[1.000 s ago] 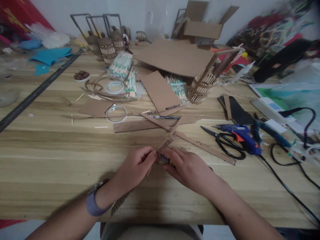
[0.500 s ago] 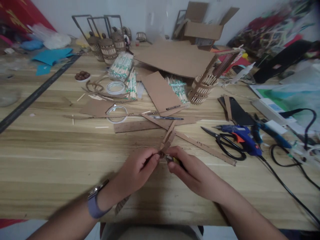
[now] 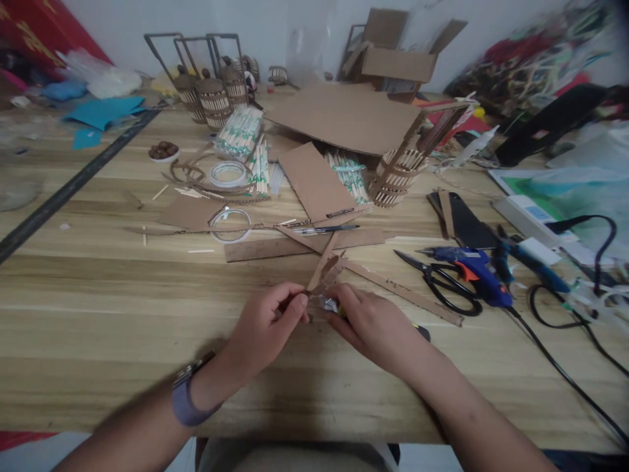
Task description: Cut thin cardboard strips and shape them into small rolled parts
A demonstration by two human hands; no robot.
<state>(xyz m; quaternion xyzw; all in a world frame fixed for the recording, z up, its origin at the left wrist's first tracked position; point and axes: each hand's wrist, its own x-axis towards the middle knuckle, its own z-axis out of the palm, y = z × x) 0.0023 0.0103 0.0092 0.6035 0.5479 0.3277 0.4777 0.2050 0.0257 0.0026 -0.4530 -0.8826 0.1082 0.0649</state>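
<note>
Between the fingers of my left hand [image 3: 272, 324] a narrow cardboard strip [image 3: 323, 265] is pinched, its split and peeled end pointing away from me. My right hand [image 3: 373, 328] is closed around a utility knife [image 3: 422, 332]. The knife's metal front shows at my fingertips beside the strip, and its black and yellow rear end sticks out past the hand. How far the blade is out, I cannot tell. Beyond my hands, a pen [image 3: 328, 229] lies across flat cardboard pieces [image 3: 275, 248]. Another long cardboard strip [image 3: 403, 292] lies just right of my right hand.
Black-handled scissors [image 3: 449, 288] and a blue glue gun [image 3: 479, 272] with its cable lie to the right. Tape rolls [image 3: 228, 174], bundled sticks [image 3: 239, 133] and cardboard sheets [image 3: 344, 118] are farther back. A stick-covered bucket model [image 3: 398, 177] stands upright behind.
My right hand has turned over the knife, and its rear end now shows past the hand. The peeled end of the strip has spread wider. My left hand has shifted slightly left.
</note>
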